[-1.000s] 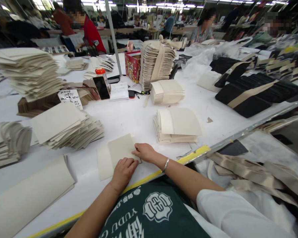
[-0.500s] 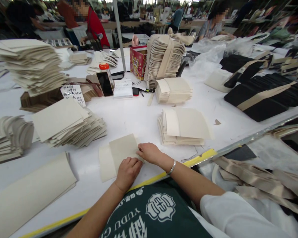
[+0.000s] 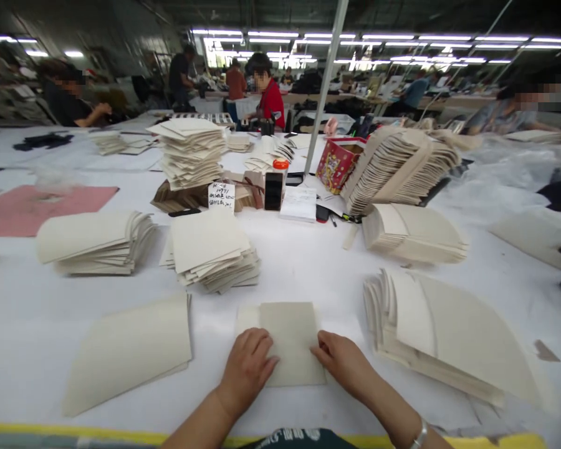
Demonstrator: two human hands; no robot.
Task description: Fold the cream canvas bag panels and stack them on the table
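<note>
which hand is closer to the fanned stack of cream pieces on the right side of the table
Right. The right hand rests on the folded piece, just left of the fanned stack; the left hand lies farther left.

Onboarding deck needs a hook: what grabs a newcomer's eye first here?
First, the two bare hands, left hand and right hand, pressed flat on a beige fabric piece at the near edge of the white table. Next, stacks of the same beige pieces all around it, the tallest stack at centre back. A red printed box stands out behind.
</note>
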